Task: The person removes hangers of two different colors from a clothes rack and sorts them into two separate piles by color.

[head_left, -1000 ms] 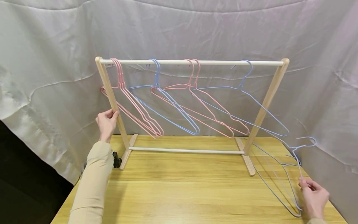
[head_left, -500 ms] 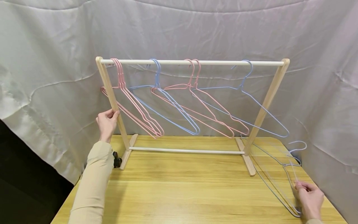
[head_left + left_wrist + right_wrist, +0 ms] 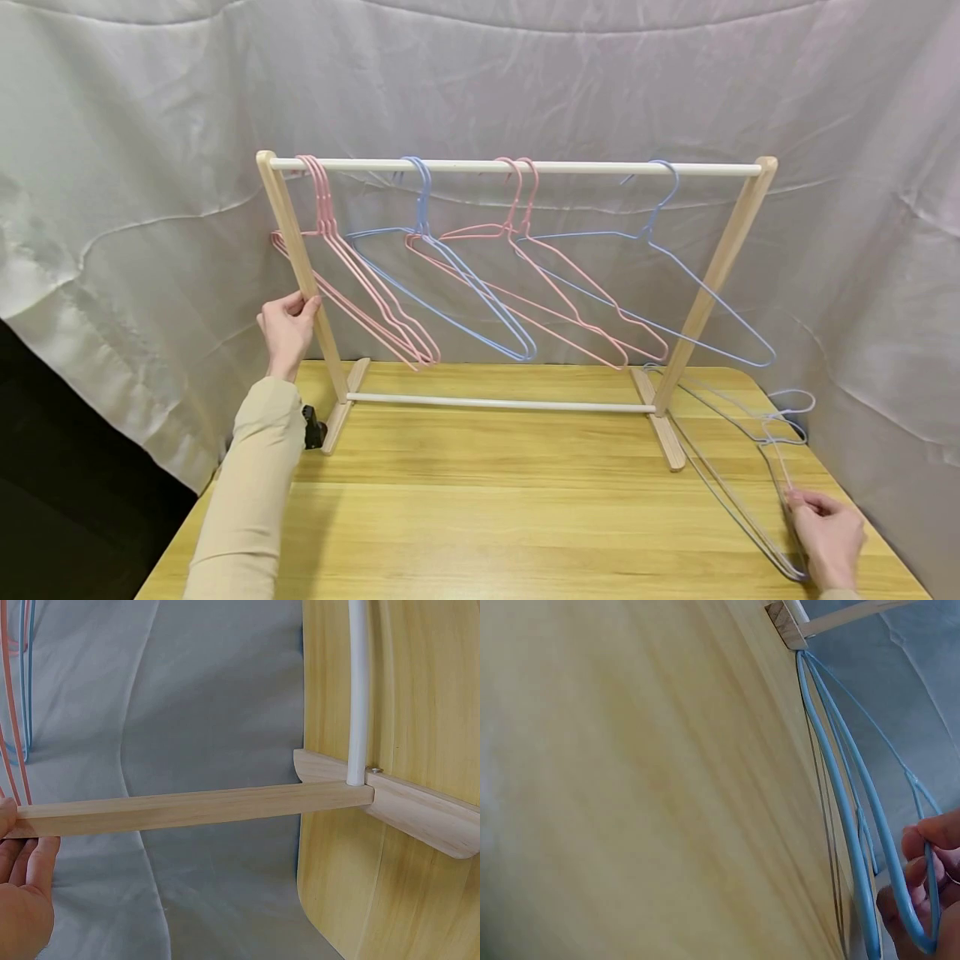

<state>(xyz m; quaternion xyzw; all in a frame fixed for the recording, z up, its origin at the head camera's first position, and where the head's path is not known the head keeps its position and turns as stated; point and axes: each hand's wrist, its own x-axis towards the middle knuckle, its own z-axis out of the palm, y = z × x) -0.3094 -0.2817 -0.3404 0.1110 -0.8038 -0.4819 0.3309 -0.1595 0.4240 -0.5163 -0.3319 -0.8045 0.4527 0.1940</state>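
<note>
In the head view my left hand grips the left wooden post of a clothes rack, about midway up. The left wrist view shows thumb and fingers on either side of that post. At the table's right side my right hand pinches a blue wire hanger by one sloping arm. Right below it, a second blue hanger lies flat on the table. The two nearly overlap; whether they touch I cannot tell.
From the white top rail hang several pink hangers and blue hangers. A white lower bar joins the rack's feet. Grey curtain surrounds the wooden table. A small black object sits beside my left sleeve.
My right hand has moved left, lowering the held blue hanger from a raised tilt to almost level above the one lying there. My left hand and the rack have stayed put.
</note>
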